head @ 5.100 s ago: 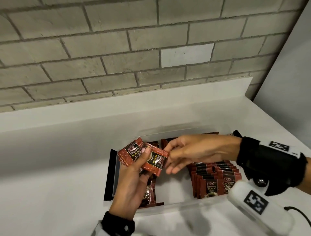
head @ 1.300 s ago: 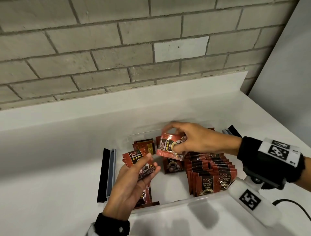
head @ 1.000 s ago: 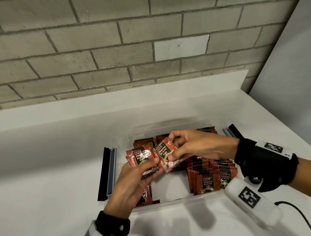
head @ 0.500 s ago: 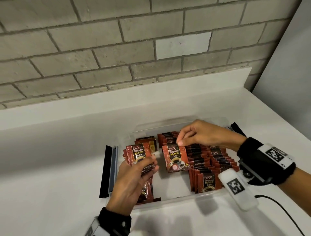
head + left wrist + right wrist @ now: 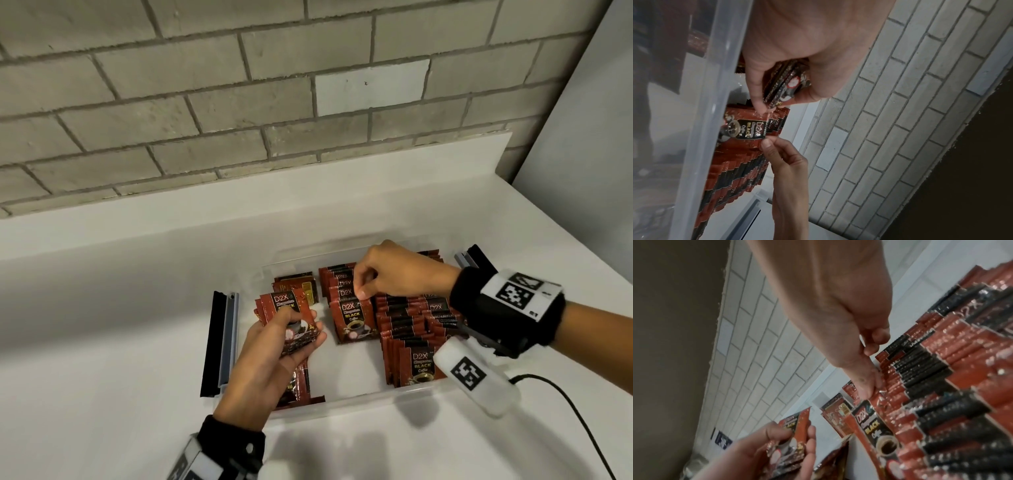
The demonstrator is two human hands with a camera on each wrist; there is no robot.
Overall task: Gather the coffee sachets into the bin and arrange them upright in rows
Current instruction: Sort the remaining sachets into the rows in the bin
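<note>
A clear plastic bin [image 5: 359,401] on the white counter holds red-and-black coffee sachets. My left hand [image 5: 301,330] hovers over the bin's left side and grips a small stack of sachets [image 5: 284,308] between thumb and fingers; the same stack [image 5: 785,81] shows in the left wrist view. My right hand [image 5: 361,291] pinches the top edge of one sachet [image 5: 352,322] that stands upright at the front of the middle row. The right wrist view shows that sachet [image 5: 873,426] under my fingertips [image 5: 867,391]. Upright rows of sachets [image 5: 411,329] fill the bin's right half.
Loose sachets [image 5: 301,387] lie flat in the bin's left front corner, and a few more [image 5: 298,284] stand at the back left. A black and grey strip [image 5: 219,342] lies left of the bin, another [image 5: 472,260] at its back right. A cable [image 5: 565,411] trails on the right.
My right hand carried a sachet from beside the left hand's stack to the middle row and stood it upright there. The left hand kept its stack and barely moved.
</note>
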